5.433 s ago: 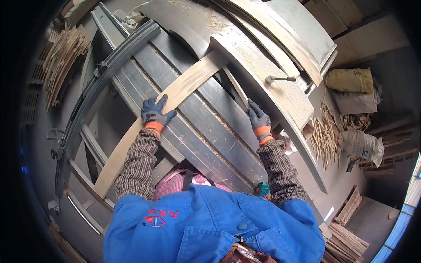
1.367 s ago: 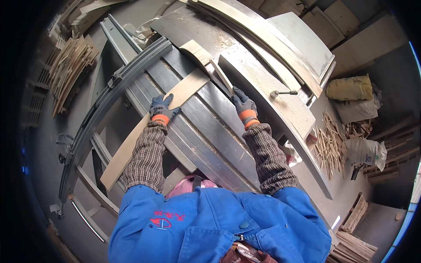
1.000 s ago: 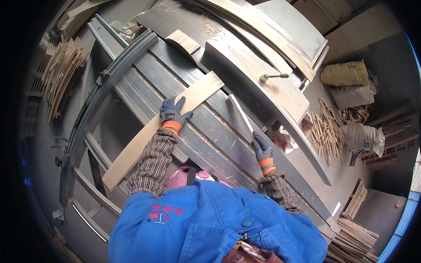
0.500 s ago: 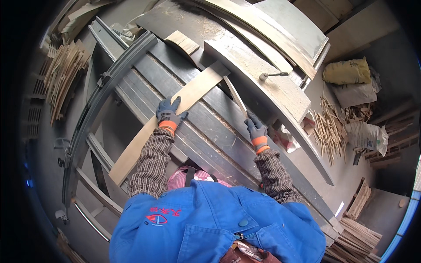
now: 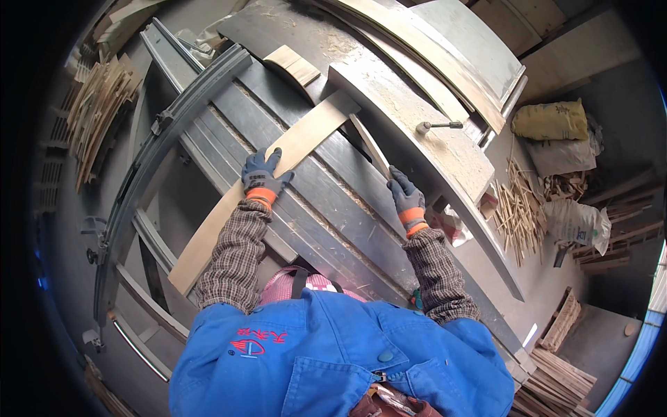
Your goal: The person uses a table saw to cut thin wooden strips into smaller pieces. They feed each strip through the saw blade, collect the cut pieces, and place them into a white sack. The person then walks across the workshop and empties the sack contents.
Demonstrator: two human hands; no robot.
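Note:
A long, gently curved wooden board [image 5: 316,135] lies slantwise across the grey metal saw table [image 5: 333,243]. My left hand [image 5: 265,174], in a grey glove with an orange cuff, grips the board near its middle, thumb toward the far side. Close to the metal fence [image 5: 410,149], my right hand [image 5: 406,194] pinches the near end of a narrow wooden strip [image 5: 369,144]. The strip's far end meets or nearly meets the board's far end. I see no saw blade.
A short curved wood piece [image 5: 293,64] rests on the far table. Behind the fence are a handle [image 5: 438,126], sawdust and long curved boards [image 5: 424,55]. A frame with a rail [image 5: 142,174] stands left. Piles of strips [image 5: 521,215] and sacks [image 5: 549,119] lie right.
The board and the strip have shifted slightly toward the far left, along with both hands. My grip on each looks the same.

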